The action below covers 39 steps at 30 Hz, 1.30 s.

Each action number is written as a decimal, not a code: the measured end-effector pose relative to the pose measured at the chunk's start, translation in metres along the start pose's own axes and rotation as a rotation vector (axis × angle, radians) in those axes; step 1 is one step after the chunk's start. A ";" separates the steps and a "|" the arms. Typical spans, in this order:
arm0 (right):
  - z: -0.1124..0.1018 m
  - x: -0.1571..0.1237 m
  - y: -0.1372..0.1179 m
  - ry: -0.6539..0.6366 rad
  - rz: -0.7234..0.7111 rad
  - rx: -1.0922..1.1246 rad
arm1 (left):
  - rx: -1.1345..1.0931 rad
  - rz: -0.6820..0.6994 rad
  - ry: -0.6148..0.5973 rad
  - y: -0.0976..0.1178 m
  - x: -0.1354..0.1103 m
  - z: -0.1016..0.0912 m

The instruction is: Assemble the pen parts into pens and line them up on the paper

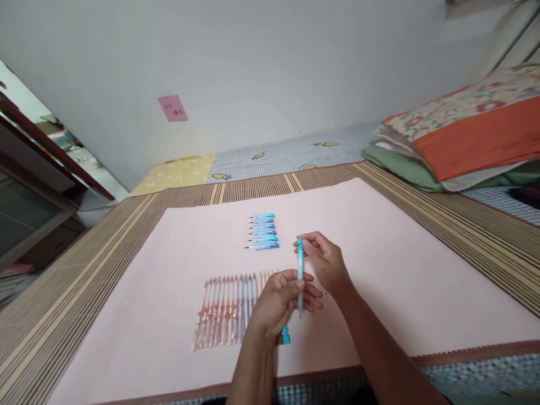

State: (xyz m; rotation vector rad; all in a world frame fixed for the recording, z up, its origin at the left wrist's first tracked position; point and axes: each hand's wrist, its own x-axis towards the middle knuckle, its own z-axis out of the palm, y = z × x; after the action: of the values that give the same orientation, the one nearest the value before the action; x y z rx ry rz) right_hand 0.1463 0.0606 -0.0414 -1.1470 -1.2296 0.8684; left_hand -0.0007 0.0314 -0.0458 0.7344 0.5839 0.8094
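My left hand [280, 298] pinches the lower barrel of a light blue pen [300, 267] between thumb and fingers, its other fingers loosely spread. The pen stands nearly upright, its tip pointing down. At its turquoise top end, my right hand [324, 260] grips with thumb and fingertips. Beneath and left of my left hand lies a row of pens [225, 309], pale with pink, red and grey-blue patterns. My left hand and wrist hide the row's right part, where a turquoise pen end [286, 336] shows. Farther back is a stack of several short blue pen pieces [264, 232] with thin dark points facing left.
A pale pink sheet [126, 292] lies under everything on a striped mat [101, 264]. Folded bedding [476, 135] in orange, floral and green sits at the back right. A pink note [172, 108] is stuck to the wall behind. Checked and yellow cloth [181, 171] borders the wall.
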 end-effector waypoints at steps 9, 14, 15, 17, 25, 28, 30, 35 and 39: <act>-0.008 0.003 0.002 -0.076 0.014 -0.028 | 0.095 -0.036 0.007 0.007 -0.003 -0.003; -0.026 0.007 -0.004 -0.152 0.090 -0.026 | 0.409 -0.020 0.117 0.022 -0.008 -0.016; -0.030 0.008 -0.006 -0.152 0.101 -0.019 | 0.446 -0.004 0.148 0.026 -0.011 -0.019; -0.036 0.008 -0.011 -0.155 0.123 0.002 | 0.468 0.024 0.195 0.035 -0.016 -0.026; -0.041 0.003 -0.020 -0.278 0.213 0.028 | 0.244 0.260 0.337 0.049 -0.023 -0.033; -0.041 -0.001 -0.027 -0.347 0.201 -0.057 | 0.076 0.318 0.392 0.047 -0.019 -0.034; -0.038 -0.006 -0.033 -0.395 0.171 -0.117 | 0.077 0.305 0.387 0.044 -0.016 -0.033; -0.023 -0.028 -0.041 -0.517 0.202 -0.237 | 0.258 0.202 0.291 0.032 -0.011 -0.020; -0.016 -0.050 -0.031 -0.450 0.300 -0.256 | 0.343 0.200 0.331 0.038 -0.013 -0.021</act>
State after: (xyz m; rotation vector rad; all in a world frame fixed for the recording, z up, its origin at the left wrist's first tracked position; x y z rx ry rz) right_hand 0.1506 0.0026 -0.0236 -1.4133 -1.5926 1.2706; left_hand -0.0396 0.0466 -0.0273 0.9913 0.9740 1.0404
